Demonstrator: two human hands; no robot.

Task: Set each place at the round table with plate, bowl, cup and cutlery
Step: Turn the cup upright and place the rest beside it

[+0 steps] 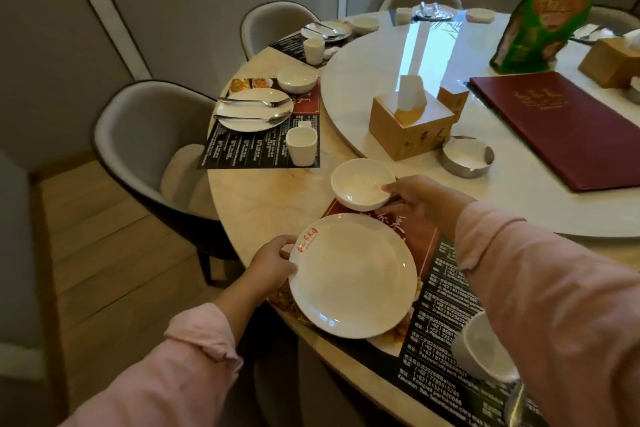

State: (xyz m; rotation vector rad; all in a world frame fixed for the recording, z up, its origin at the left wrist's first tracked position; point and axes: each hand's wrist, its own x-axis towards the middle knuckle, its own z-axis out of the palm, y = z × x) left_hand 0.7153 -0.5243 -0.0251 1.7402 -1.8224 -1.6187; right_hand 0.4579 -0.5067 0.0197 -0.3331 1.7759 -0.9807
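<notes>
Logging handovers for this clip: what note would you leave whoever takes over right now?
Left hand grips the rim of the round white ceramic plate over the near printed placemat. Right hand pinches the rim of the small white bowl just beyond it. A white cup stands at the mat's right, partly behind the sleeve. Done: the neighbouring plate holds cutlery, with its bowl and cup beside it. Left: no cutlery on this plate yet.

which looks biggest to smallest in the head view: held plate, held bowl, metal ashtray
1. plate, clearly largest.
2 and 3. bowl and ashtray look nearly alike; the ashtray lies farther off, so unranked.
</notes>
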